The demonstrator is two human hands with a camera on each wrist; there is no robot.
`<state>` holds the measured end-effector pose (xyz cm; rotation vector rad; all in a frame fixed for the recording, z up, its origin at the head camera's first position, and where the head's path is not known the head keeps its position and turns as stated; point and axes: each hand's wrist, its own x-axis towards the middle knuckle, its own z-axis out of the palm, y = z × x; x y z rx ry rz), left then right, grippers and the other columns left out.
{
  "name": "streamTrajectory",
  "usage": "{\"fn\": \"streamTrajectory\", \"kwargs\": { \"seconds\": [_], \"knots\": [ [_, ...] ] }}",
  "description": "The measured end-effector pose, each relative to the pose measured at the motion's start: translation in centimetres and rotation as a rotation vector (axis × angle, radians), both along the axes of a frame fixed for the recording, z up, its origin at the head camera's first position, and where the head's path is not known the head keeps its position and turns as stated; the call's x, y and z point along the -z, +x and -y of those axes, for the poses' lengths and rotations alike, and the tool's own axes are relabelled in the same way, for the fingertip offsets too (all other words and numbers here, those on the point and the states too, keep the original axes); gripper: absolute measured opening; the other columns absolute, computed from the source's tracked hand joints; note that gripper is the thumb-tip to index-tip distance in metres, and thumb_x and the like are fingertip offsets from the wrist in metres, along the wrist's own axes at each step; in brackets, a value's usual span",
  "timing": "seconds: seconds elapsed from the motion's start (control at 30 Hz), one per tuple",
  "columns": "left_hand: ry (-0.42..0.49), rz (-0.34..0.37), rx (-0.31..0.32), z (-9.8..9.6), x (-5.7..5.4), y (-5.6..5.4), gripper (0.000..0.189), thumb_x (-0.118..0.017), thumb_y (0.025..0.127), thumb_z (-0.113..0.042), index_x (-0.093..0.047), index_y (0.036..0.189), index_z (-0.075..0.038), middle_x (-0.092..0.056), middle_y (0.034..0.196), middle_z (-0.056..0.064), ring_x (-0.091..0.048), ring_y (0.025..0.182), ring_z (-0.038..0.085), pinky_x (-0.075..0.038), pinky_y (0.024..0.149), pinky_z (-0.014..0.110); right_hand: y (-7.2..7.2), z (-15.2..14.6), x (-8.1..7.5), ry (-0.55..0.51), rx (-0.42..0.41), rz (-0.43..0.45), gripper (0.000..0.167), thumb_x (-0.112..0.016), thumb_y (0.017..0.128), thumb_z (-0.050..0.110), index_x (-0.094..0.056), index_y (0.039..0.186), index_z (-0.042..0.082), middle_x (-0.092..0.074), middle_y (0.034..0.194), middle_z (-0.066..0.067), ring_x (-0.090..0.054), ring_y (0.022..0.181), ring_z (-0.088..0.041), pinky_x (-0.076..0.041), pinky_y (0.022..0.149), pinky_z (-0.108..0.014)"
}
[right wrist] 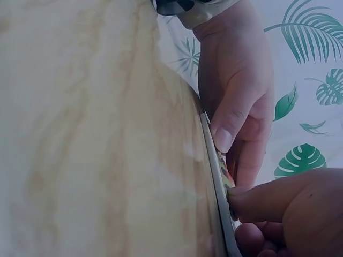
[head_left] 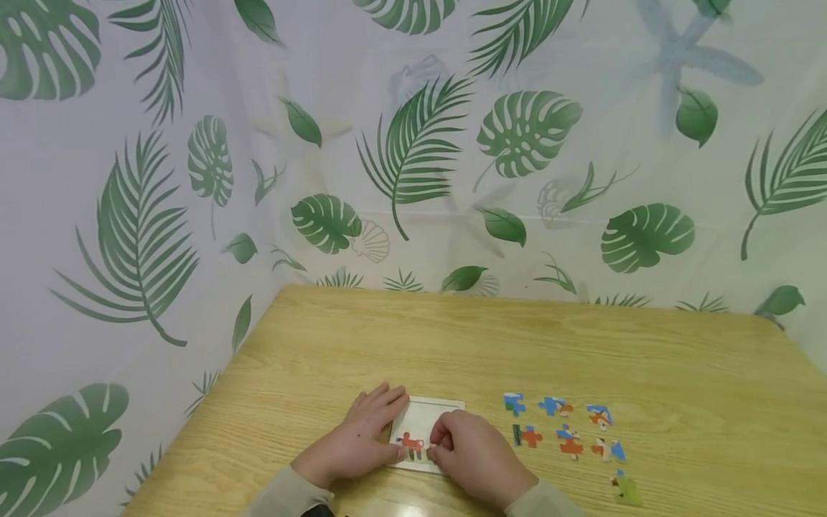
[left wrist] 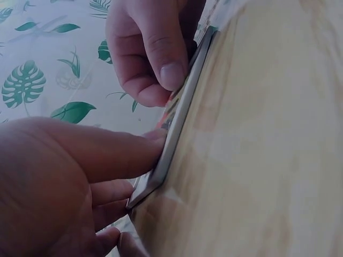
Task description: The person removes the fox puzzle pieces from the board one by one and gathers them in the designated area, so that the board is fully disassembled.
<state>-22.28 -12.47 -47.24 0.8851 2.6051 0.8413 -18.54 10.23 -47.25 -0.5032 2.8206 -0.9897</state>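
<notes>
A shallow puzzle tray (head_left: pixel 423 413) with a pale base lies on the table. Red and dark jigsaw pieces (head_left: pixel 410 441) sit along its near side. My left hand (head_left: pixel 362 438) rests over the tray's left edge, fingers stretched forward, its thumb pressing near those pieces. Over the tray's right part, my right hand (head_left: pixel 474 452) pinches a small jigsaw piece (head_left: pixel 431 450) between thumb and curled fingers, mostly hidden by them. Seen edge-on in the left wrist view, the tray's grey rim (left wrist: pixel 185 107) runs under both hands.
Right of the tray, several loose jigsaw pieces (head_left: pixel 570 439) are spread in rough rows on the wooden table (head_left: pixel 310 345). A yellow-green piece (head_left: pixel 624 488) lies nearest the front. Leaf-printed cloth (head_left: pixel 420 215) hangs behind the table and along its left side.
</notes>
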Motion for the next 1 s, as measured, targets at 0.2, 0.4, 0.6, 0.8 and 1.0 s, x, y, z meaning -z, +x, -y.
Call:
{"fn": "streamTrajectory", "kwargs": {
  "seconds": [0.2, 0.4, 0.6, 0.8, 1.0],
  "knots": [
    [-0.004, 0.015, -0.016, 0.0, 0.0, 0.0, 0.081, -0.073, 0.090, -0.030, -0.035, 0.156, -0.002, -0.026, 0.165, 0.012, -0.011, 0.153, 0.035, -0.002, 0.120, 0.058, 0.0, 0.0, -0.1, -0.063, 0.008, 0.033, 0.014, -0.074, 0.090, 0.021, -0.062, 0.083, 0.022, -0.055, 0.070, 0.010, -0.049, 0.062, -0.008, -0.042, 0.058, -0.028],
    [-0.007, 0.019, -0.011, 0.1, 0.1, 0.0, 0.083, -0.073, 0.089, -0.031, -0.034, 0.157, -0.002, -0.025, 0.165, 0.011, -0.011, 0.153, 0.034, -0.002, 0.120, 0.057, 0.1, -0.3, -0.1, -0.133, 0.003, 0.045, 0.013, -0.071, 0.092, 0.016, -0.062, 0.084, 0.022, -0.057, 0.072, 0.011, -0.051, 0.064, -0.009, -0.043, 0.060, -0.028],
    [-0.026, 0.019, 0.013, 0.2, 0.0, -0.2, 0.090, -0.074, 0.087, -0.039, -0.031, 0.158, -0.004, -0.021, 0.166, 0.010, -0.008, 0.154, 0.033, -0.001, 0.120, 0.057, -0.3, -0.8, 0.0, -0.196, 0.001, 0.097, 0.011, -0.069, 0.095, 0.018, -0.063, 0.086, 0.021, -0.061, 0.076, 0.010, -0.053, 0.068, -0.012, -0.043, 0.064, -0.029],
    [-0.025, 0.007, 0.033, 0.3, 0.1, -0.3, 0.102, -0.079, 0.082, -0.049, -0.031, 0.158, -0.001, -0.020, 0.166, 0.012, -0.007, 0.154, 0.034, -0.002, 0.120, 0.058, -0.3, -1.6, -0.8, -0.233, -0.023, 0.126, 0.010, -0.068, 0.096, 0.018, -0.065, 0.086, 0.020, -0.060, 0.075, 0.007, -0.053, 0.067, -0.013, -0.044, 0.060, -0.027],
    [-0.037, 0.008, 0.022, 0.3, 0.0, -0.1, 0.101, -0.079, 0.083, -0.048, -0.031, 0.158, -0.002, -0.021, 0.167, 0.011, -0.007, 0.154, 0.033, -0.002, 0.121, 0.057, -0.4, -2.8, -1.4, -0.215, -0.041, 0.121, 0.012, -0.069, 0.096, 0.016, -0.065, 0.085, 0.019, -0.061, 0.075, 0.007, -0.053, 0.067, -0.013, -0.045, 0.060, -0.027]
  ]
}}
